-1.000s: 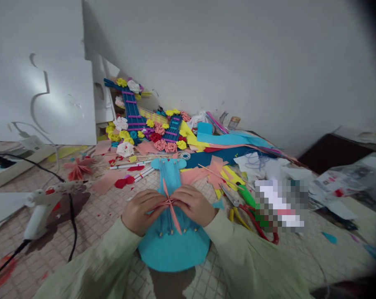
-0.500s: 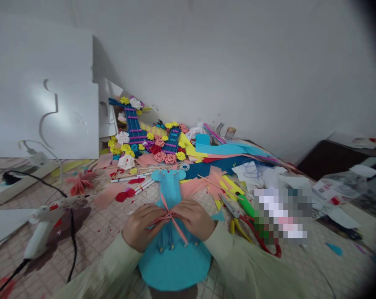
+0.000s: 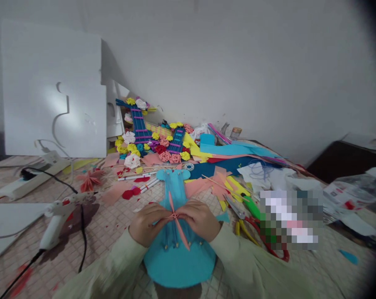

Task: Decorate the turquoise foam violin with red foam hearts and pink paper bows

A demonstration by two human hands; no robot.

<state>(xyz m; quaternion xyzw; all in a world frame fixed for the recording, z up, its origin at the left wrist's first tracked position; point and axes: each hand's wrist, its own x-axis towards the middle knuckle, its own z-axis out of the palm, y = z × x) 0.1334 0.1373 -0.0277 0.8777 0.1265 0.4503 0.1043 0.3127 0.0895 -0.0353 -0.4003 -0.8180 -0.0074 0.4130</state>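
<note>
Pink paper (image 3: 177, 221), now steeper, between fingers (image 3: 156, 214)

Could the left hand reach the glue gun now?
Probably yes, though the left hand pinches pink paper; only a black cable seems to cross the way to the glue gun.

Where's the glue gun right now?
In the head view, the glue gun is on the left, between the flat white board and the left hand, nearer than the power strip.
</note>
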